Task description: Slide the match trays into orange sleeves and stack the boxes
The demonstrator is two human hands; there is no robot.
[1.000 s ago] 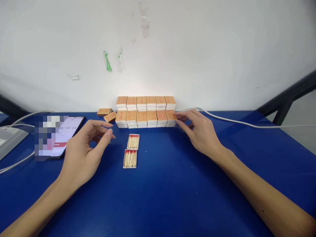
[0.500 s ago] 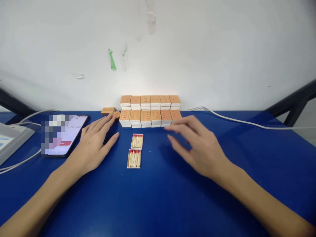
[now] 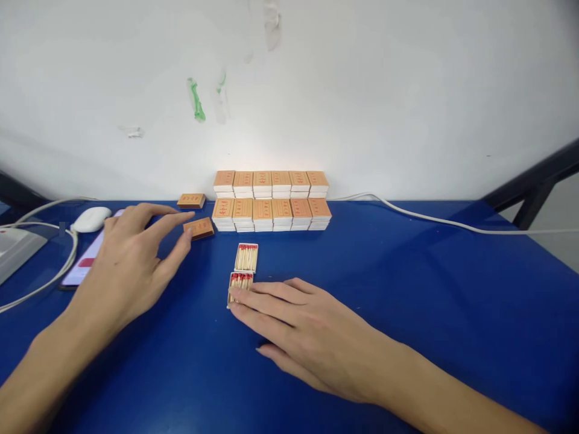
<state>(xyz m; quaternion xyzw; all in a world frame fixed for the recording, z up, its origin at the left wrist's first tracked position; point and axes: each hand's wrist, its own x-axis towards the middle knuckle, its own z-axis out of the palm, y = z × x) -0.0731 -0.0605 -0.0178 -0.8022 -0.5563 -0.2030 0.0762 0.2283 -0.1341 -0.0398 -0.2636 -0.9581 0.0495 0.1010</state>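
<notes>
My left hand (image 3: 136, 256) is at the left, its thumb and forefinger apart beside the left end of an orange matchbox (image 3: 199, 228) that lies flat; whether the fingertips touch it is unclear. Fingers stretched out, my right hand (image 3: 312, 331) reaches in from the right. Its fingertips rest over the lower right part of the nearer matchbox tray (image 3: 239, 281), which holds red-headed matches. Directly behind stands a second filled tray (image 3: 246, 258). The right thumb is spread away below.
Two rows of stacked matchboxes (image 3: 272, 208) stand against the white wall (image 3: 384, 102). Another matchbox (image 3: 191, 201) lies left of them. A phone (image 3: 84, 265), a white earbud case (image 3: 91, 219) and cables (image 3: 434, 220) lie on the blue table (image 3: 407, 265).
My right hand has moved left and nearer, onto the front tray. My left hand has shifted left, and the loose matchbox beside it has slid toward me.
</notes>
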